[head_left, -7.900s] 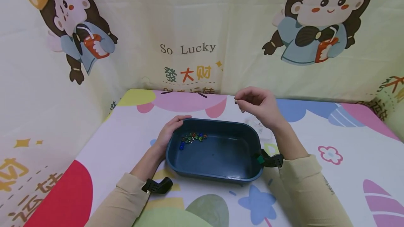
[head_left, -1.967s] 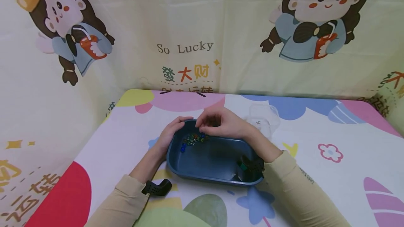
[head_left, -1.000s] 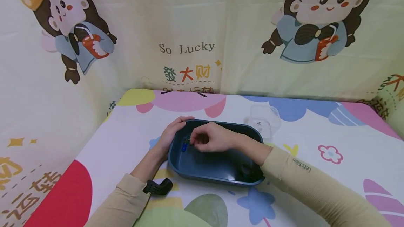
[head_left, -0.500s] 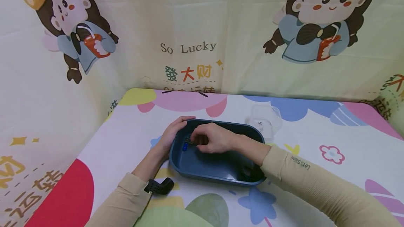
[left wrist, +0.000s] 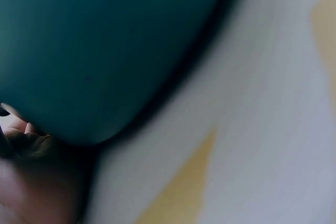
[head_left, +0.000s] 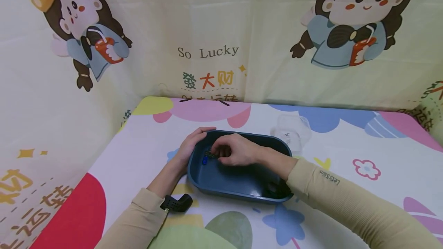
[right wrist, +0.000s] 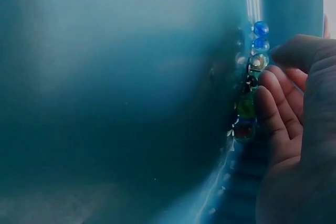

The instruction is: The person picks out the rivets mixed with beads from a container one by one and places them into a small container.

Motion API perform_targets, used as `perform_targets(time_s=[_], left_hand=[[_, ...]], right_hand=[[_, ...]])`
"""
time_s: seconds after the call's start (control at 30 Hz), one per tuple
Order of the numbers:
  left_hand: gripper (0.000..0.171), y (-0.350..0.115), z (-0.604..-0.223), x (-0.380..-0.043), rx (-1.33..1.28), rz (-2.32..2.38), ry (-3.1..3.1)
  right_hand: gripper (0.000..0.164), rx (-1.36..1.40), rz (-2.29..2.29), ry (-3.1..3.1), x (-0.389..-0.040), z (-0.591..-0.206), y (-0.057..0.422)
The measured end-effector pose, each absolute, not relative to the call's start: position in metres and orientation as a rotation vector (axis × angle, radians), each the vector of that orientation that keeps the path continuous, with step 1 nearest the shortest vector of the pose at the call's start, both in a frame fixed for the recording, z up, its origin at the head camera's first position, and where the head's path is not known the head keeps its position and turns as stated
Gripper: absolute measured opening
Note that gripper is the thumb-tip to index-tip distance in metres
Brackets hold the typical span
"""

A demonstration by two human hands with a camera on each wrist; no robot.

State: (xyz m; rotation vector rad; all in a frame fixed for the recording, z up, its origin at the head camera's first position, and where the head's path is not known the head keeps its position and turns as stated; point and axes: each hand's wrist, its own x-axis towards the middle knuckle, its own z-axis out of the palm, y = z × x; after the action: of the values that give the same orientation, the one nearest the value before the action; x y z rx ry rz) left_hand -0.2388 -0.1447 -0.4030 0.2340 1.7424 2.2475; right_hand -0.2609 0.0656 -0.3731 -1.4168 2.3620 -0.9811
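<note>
A dark blue plastic basin [head_left: 238, 181] stands on the table, its right end partly behind the right forearm. My left hand [head_left: 188, 147] grips its far left corner, thumb at the rim and fingers along the outside. My right hand [head_left: 238, 150] reaches into the basin with bent fingers. Glass marbles [right wrist: 245, 107] lie in a line along the basin's wall; two blue marbles [head_left: 205, 160] show left of the right hand in the head view. The right fingertips [right wrist: 266, 80] are right at the marbles; I cannot tell whether one is pinched.
Behind the basin's right end stands a clear plastic container [head_left: 294, 131]. The table carries a colourful printed cloth [head_left: 332, 203]. A patterned curtain [head_left: 214, 22] hangs behind the table and along its left side.
From beyond the basin near the clear container, my right hand has come left and down into the basin among the marbles. Over the last second it stays there. The left hand keeps its hold.
</note>
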Motion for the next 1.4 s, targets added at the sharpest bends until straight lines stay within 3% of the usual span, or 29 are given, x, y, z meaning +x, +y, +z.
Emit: perform_targets(time_s=[1.4], left_hand=[[0.041, -0.1448, -0.4037, -0.2408, 0.254, 2.247, 1.746]], right_hand=[[0.028, -1.429, -0.670, 2.454, -0.2623, -0.3657, 0.0652]])
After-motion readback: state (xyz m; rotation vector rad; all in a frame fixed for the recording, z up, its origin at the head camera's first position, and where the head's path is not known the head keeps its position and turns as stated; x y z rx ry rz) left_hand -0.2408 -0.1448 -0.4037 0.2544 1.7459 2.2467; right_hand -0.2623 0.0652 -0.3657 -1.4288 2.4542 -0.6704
